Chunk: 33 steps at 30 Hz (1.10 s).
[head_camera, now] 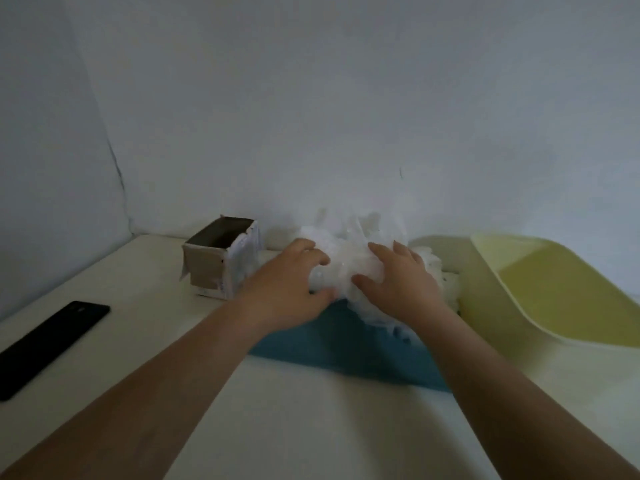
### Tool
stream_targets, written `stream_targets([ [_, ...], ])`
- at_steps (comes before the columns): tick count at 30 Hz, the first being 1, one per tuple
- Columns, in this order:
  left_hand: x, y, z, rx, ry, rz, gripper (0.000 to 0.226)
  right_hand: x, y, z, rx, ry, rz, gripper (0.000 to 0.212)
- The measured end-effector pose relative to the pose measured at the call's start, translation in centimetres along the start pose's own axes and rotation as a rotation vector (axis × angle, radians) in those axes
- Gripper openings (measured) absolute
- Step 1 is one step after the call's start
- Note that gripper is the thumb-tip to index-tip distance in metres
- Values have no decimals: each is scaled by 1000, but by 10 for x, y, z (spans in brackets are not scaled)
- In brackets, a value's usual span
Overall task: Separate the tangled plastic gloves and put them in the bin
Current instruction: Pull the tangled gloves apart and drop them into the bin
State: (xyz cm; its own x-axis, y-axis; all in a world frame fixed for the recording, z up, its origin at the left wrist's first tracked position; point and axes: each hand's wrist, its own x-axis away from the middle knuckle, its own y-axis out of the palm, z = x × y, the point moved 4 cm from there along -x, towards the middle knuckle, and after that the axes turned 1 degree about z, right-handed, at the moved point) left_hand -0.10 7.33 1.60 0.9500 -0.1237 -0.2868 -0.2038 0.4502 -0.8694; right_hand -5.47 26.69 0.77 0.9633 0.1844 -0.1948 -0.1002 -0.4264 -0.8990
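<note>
A crumpled heap of clear plastic gloves [349, 244] lies on a blue cloth [346, 348] near the wall. My left hand [291, 282] grips the heap's left side, fingers and thumb curled round the plastic. My right hand [398, 278] grips its right side, thumb and fingers dug into the gloves. A yellow-green bin [554, 289] sits at the right of the heap, lying low and open, with nothing visible in it.
A small open cardboard box [221, 258] stands left of the heap. A black phone [48, 344] lies near the table's left edge. The wall rises just behind the gloves. Pale table surface [311, 427] stretches in front of the cloth.
</note>
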Motion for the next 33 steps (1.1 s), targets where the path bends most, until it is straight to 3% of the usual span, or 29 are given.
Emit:
stream_targets([
  [5,-16,43,15,162,27,54,49,-18,11,27,-254,-55,66,68],
  [10,-48,61,20,191,-21,168,16,-38,11,47,-425,-129,93,80],
  [12,-57,66,17,198,-52,198,16,-40,9,50,-472,-163,110,84],
  [15,-65,72,10,233,-115,225,26,-36,6,46,-445,-181,158,86],
  [17,-69,73,6,242,-136,237,27,-36,2,42,-271,-182,233,84],
  [19,-71,72,2,287,-144,235,27,-33,-6,33,-94,-205,368,74],
  [22,-71,63,-2,328,-146,251,31,-14,-21,5,-89,-417,687,25],
  [23,-70,59,-2,340,-143,254,33,-9,-20,-1,-118,-435,660,16],
  [27,-60,33,-3,448,-167,304,33,-15,6,0,-238,-217,189,27],
  [33,-48,0,8,680,-167,433,24,-24,10,25,-313,-118,129,39],
])
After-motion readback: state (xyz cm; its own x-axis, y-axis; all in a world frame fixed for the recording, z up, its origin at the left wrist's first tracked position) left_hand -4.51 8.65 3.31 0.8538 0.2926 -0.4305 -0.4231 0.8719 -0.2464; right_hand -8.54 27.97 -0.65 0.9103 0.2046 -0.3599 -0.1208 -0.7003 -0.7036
